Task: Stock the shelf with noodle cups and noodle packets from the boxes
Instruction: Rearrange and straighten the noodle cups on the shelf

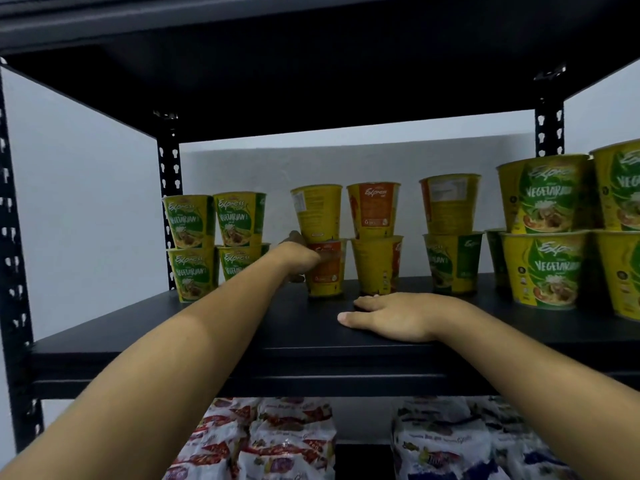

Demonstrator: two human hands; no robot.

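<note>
Yellow noodle cups stand in stacks of two on the black shelf board (pixel 242 327). My left hand (pixel 298 258) reaches in and grips the lower orange-labelled cup (pixel 329 271) of a middle stack, with another yellow cup (pixel 318 211) on top of it. My right hand (pixel 391 317) rests flat, fingers straight, on the shelf board in front of the neighbouring orange stack (pixel 375 237). Green vegetarian cups stand at the far left (pixel 214 244) and at the right (pixel 547 233). Another stack (pixel 450 237) stands between.
Noodle packets with red print (pixel 277 441) and blue print (pixel 446 441) fill the shelf below. A black upper shelf (pixel 311 81) hangs low overhead. Perforated black posts (pixel 169 202) frame the rack. A white wall lies behind.
</note>
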